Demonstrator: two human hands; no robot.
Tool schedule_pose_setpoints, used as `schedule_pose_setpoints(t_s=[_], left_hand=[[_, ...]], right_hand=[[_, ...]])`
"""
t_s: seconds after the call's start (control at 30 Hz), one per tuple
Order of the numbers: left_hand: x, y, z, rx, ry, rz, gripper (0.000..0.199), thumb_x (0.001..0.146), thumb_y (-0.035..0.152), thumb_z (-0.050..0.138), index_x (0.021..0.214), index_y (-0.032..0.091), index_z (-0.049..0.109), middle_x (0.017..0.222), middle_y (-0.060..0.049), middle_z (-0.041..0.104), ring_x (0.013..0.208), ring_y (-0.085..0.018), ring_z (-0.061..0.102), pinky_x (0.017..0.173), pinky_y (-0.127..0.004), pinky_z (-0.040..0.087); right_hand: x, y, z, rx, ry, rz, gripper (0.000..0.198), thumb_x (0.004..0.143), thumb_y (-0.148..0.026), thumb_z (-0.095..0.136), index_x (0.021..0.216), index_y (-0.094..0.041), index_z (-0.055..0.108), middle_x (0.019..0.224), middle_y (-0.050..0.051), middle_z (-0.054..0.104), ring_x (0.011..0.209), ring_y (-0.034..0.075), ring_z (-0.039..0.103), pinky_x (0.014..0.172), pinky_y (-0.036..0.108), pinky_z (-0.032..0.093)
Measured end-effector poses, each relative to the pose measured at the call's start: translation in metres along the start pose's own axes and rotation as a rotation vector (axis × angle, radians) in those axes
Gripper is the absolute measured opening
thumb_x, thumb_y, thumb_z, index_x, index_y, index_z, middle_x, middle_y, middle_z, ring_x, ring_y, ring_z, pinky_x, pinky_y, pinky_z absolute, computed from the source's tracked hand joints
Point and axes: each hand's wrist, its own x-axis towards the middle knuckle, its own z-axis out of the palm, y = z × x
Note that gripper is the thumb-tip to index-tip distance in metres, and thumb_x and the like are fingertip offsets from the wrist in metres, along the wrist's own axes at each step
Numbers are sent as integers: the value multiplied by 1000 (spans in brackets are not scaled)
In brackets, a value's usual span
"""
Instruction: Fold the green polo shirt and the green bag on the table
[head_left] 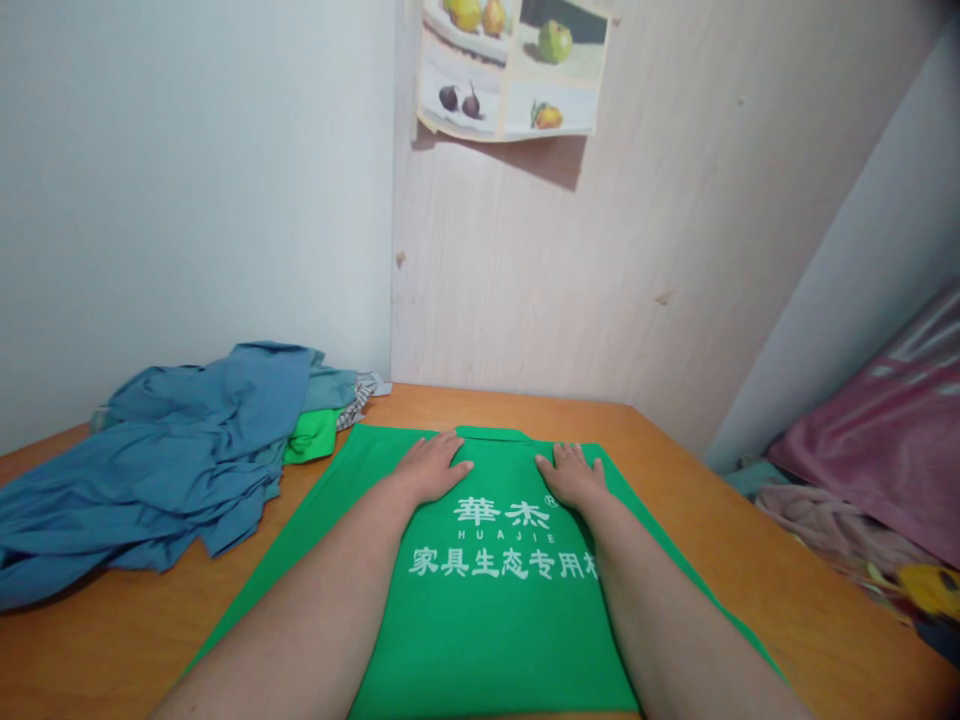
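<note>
A green shirt with white printed lettering lies spread flat on the wooden table, its collar at the far edge. My left hand rests flat on the cloth left of the collar, thumb apart from the fingers. On the right side of the collar, my right hand lies palm down with its fingers spread. Both hands touch the shirt and neither grasps it. My forearms cover parts of its sides and the end of the lower line of print.
Left of the shirt is a heap of blue clothes with a bright green piece beside it. The orange-brown table meets the walls at the back. Pink bundles lie at right. A fruit picture poster hangs above.
</note>
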Motion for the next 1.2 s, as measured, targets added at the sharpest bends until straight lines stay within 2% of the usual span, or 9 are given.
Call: schedule_pose_setpoints(t_s=[0.27,0.47,0.53,0.63,0.73,0.8,0.9,1.03,1.2], left_hand=[[-7,-15,-11,48,-62,-275,83,88,74,32,150,20,35,159,-11,27,147,-33,20,115,-61,13],[-10,-19,-11,102,23,-392,79,89,72,33,144,18,44,156,-16,34,145,-36,25,114,-64,12],[-10,-15,-11,112,70,-372,71,92,66,34,141,17,47,154,-17,38,144,-36,28,113,-64,15],[-10,-3,-12,107,128,-242,58,98,53,32,140,17,48,153,-15,39,143,-31,30,114,-59,21],[-9,12,-9,60,86,-53,52,101,44,27,143,18,44,155,-12,37,145,-25,29,116,-50,24],[-8,19,-7,41,1,15,54,101,44,26,145,18,41,157,-10,32,146,-23,26,116,-49,24],[-10,22,-6,53,-92,-9,62,99,53,26,149,18,36,160,-11,23,148,-25,20,116,-54,20],[-13,17,-8,54,-120,-76,76,95,67,22,153,19,29,162,-9,15,150,-26,12,117,-58,14],[-14,4,-10,41,-98,-126,79,92,71,22,152,21,30,161,-9,19,150,-26,13,117,-56,13]], right_hand=[[4,5,5,0,43,-1,78,94,-63,16,154,-13,26,162,12,19,149,28,9,116,58,6],[3,12,-2,56,166,58,73,96,-57,20,147,-9,41,156,15,34,147,32,20,116,59,11],[0,6,-5,92,246,5,71,97,-54,20,147,-9,41,156,15,34,147,31,19,117,55,11],[-9,-12,-4,147,289,-193,69,98,-52,20,151,-10,34,160,12,26,149,26,15,120,45,12],[-21,-34,1,158,157,-441,71,98,-56,21,153,-13,31,161,9,23,150,22,12,120,41,12],[-27,-43,5,123,51,-517,74,97,-62,21,154,-16,28,162,8,20,150,23,10,120,46,11],[-30,-46,8,59,-30,-482,80,94,-69,19,156,-20,23,163,7,14,150,25,7,119,53,6],[-22,-32,5,20,-32,-353,81,93,-71,16,157,-21,17,164,6,12,150,25,7,118,55,4],[-10,-11,3,13,-19,-210,82,92,-70,17,156,-18,21,163,7,14,150,25,8,118,56,5]])
